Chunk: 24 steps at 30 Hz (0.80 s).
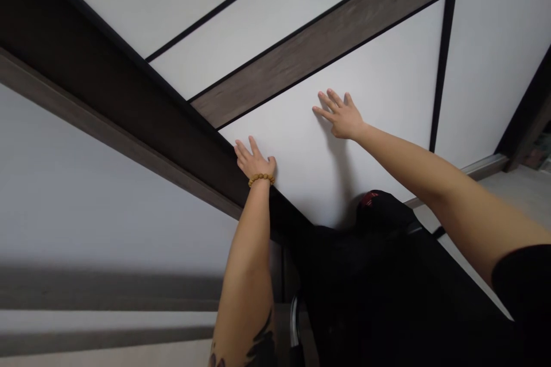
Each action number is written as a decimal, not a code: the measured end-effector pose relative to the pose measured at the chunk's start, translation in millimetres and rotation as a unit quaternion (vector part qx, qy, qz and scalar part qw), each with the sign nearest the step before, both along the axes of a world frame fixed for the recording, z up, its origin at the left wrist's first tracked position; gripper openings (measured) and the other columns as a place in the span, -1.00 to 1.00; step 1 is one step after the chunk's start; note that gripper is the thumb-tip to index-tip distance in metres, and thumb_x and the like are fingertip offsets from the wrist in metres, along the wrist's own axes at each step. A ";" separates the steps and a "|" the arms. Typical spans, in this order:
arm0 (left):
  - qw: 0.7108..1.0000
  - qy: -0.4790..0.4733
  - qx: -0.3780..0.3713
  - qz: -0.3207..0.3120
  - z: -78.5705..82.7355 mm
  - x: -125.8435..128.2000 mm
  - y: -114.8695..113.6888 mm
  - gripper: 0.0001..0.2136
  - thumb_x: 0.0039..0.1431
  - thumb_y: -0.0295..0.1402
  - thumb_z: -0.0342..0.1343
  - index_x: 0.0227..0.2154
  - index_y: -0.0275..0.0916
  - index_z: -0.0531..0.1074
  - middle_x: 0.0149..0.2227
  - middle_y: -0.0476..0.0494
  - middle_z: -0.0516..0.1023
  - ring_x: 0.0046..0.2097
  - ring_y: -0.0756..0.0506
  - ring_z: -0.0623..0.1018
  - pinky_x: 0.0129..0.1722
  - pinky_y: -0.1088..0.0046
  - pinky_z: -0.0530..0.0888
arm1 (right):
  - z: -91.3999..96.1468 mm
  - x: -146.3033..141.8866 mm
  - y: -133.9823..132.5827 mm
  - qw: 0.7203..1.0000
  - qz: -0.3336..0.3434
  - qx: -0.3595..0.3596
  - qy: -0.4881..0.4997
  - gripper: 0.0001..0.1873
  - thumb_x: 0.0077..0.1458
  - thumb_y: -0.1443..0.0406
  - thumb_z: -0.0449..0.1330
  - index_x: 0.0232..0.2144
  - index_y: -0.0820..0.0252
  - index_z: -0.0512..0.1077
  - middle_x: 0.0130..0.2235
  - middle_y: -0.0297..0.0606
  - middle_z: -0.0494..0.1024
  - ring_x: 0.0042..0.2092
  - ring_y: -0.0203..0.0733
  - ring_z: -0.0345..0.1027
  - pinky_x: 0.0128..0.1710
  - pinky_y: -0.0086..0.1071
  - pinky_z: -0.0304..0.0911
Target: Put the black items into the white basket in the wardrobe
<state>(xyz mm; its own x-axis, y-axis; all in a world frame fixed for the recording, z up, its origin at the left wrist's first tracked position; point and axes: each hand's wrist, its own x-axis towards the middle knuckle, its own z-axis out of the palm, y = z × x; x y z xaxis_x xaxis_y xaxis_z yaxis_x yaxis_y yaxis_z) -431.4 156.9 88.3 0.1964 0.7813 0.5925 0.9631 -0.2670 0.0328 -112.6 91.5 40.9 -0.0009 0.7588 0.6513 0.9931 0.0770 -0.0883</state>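
Note:
Both of my palms rest on a white sliding wardrobe door panel (387,86). My left hand (255,160) lies flat with fingers stretched out at the panel's left edge, right beside the dark wooden frame (129,97). A beaded bracelet (260,178) circles that wrist. My right hand (340,114) presses flat on the middle of the same panel, fingers spread. Neither hand holds anything.
A brown wood-grain band (327,34) crosses the doors above the panel, with thin black dividing strips (443,57). A black bag or suitcase with a red mark (379,223) stands at the door's foot. A plain wall (86,200) is at the left, pale floor (516,189) at the right.

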 end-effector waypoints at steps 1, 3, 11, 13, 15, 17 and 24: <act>1.000 0.009 -0.005 -0.004 -0.3 -0.7 0.7 -0.04 0.15 -0.30 0.24 0.56 -0.28 -0.08 0.60 -0.50 -0.25 0.59 -0.46 -0.13 0.49 -0.16 0.06 | -1.6 -1.4 -0.9 1.000 -0.009 0.005 0.008 -0.06 0.18 0.31 0.15 0.56 -0.06 0.01 0.62 -0.35 -0.35 0.60 0.23 -0.52 0.50 0.38 -0.53; 1.000 0.017 -0.009 -0.010 -2.2 2.0 0.5 -0.04 0.16 -0.28 0.24 0.56 -0.28 -0.08 0.60 -0.51 -0.26 0.59 -0.47 -0.13 0.49 -0.15 0.06 | -3.7 -8.7 -3.1 0.999 -0.039 0.011 0.021 -0.01 0.17 0.30 0.17 0.58 -0.04 -0.06 0.62 -0.32 -0.39 0.60 0.27 -0.54 0.49 0.39 -0.54; 1.000 0.003 0.000 -0.027 -5.5 21.0 -9.8 -0.07 0.17 -0.27 0.22 0.55 -0.25 -0.05 0.61 -0.47 -0.22 0.58 -0.47 -0.10 0.48 -0.20 0.02 | 4.8 -81.6 -5.7 0.999 -0.023 -0.021 -0.031 0.11 0.13 0.29 0.24 0.59 0.01 -0.17 0.62 -0.18 -0.39 0.59 0.36 -0.51 0.47 0.44 -0.53; 0.999 0.004 -0.001 -0.036 -4.8 22.4 -12.9 -0.09 0.18 -0.28 0.21 0.55 -0.23 -0.03 0.61 -0.44 -0.21 0.58 -0.47 -0.09 0.48 -0.20 0.03 | 4.5 -96.3 -1.1 0.999 -0.017 -0.027 -0.026 0.12 0.12 0.28 0.26 0.59 0.02 -0.18 0.62 -0.14 -0.40 0.59 0.40 -0.53 0.46 0.47 -0.51; 0.999 0.009 -0.004 -0.047 -3.8 22.5 -15.5 -0.11 0.18 -0.29 0.21 0.54 -0.24 0.00 0.61 -0.44 -0.20 0.58 -0.47 -0.08 0.48 -0.19 0.04 | 2.2 -104.0 3.7 0.999 -0.019 -0.036 -0.014 0.15 0.10 0.27 0.26 0.60 0.01 -0.21 0.62 -0.11 -0.44 0.58 0.43 -0.57 0.44 0.50 -0.50; 0.998 0.021 -0.006 -0.060 -2.3 20.7 -17.4 -0.15 0.19 -0.30 0.20 0.52 -0.27 0.06 0.60 -0.46 -0.17 0.57 -0.46 -0.06 0.48 -0.16 0.04 | -1.1 -104.4 6.5 0.999 -0.027 -0.046 -0.005 0.15 0.11 0.29 0.25 0.60 -0.02 -0.23 0.61 -0.12 -0.50 0.58 0.44 -0.61 0.42 0.54 -0.47; 0.987 0.061 -0.003 -0.146 -2.4 -0.6 -19.7 -0.23 0.20 -0.33 0.18 0.48 -0.26 0.18 0.58 -0.36 -0.01 0.56 -0.40 0.00 0.50 -0.07 0.03 | -10.0 -75.5 0.0 0.996 -0.054 -0.065 -0.020 0.06 0.13 0.39 0.20 0.58 -0.08 -0.11 0.61 -0.18 -0.52 0.58 0.39 -0.64 0.35 0.63 -0.32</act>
<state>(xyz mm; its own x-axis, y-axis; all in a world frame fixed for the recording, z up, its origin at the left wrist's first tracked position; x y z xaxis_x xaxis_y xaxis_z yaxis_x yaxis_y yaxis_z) -431.9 137.2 85.8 0.4836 0.6839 0.5463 0.8416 -0.5348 -0.0754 -188.1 91.5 30.9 0.0608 0.8334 0.5494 0.9979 -0.0396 -0.0505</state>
